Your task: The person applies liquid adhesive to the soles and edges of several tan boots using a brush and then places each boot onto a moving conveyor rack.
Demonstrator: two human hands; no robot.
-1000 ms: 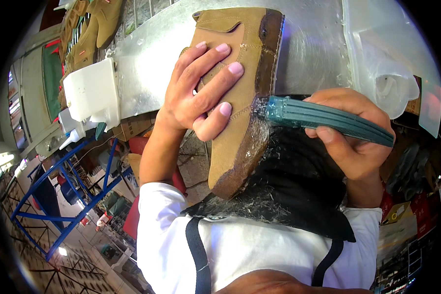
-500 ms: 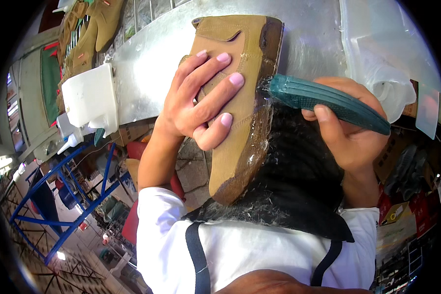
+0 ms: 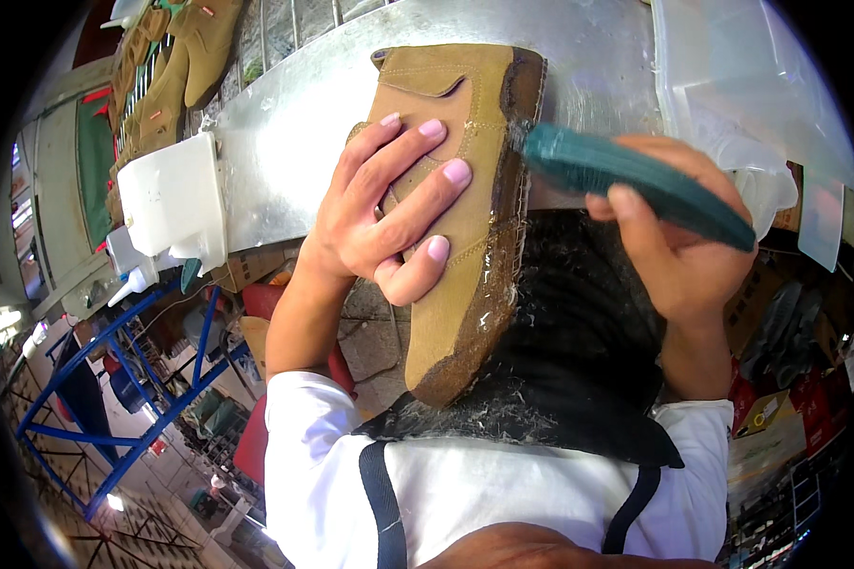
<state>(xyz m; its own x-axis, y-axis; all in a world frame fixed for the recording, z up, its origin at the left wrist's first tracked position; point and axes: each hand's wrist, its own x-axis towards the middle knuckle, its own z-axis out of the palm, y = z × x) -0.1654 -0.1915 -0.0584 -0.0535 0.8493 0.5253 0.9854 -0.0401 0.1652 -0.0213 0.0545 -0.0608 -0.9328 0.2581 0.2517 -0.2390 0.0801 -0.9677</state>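
My left hand (image 3: 389, 213) grips a tan suede shoe (image 3: 465, 161) by its upper, the fingers spread across the side. The shoe stands on edge, toe toward my lap, with its dark brown sole rim facing right and shiny with glue. My right hand (image 3: 678, 242) holds a dark green brush handle (image 3: 636, 180); its tip touches the sole edge near the heel at the top. A black apron (image 3: 569, 360) smeared with dried glue lies under the shoe.
A shiny metal bench top (image 3: 294, 123) runs behind the shoe. A white plastic jug (image 3: 171, 204) sits at its left end. More tan shoes (image 3: 176, 57) stand on a rack at upper left. A blue metal frame (image 3: 114, 398) is at lower left, clear plastic sheeting (image 3: 740, 95) at upper right.
The brush tip has slid up along the sole edge from the middle toward the heel. My left hand keeps its hold on the shoe.
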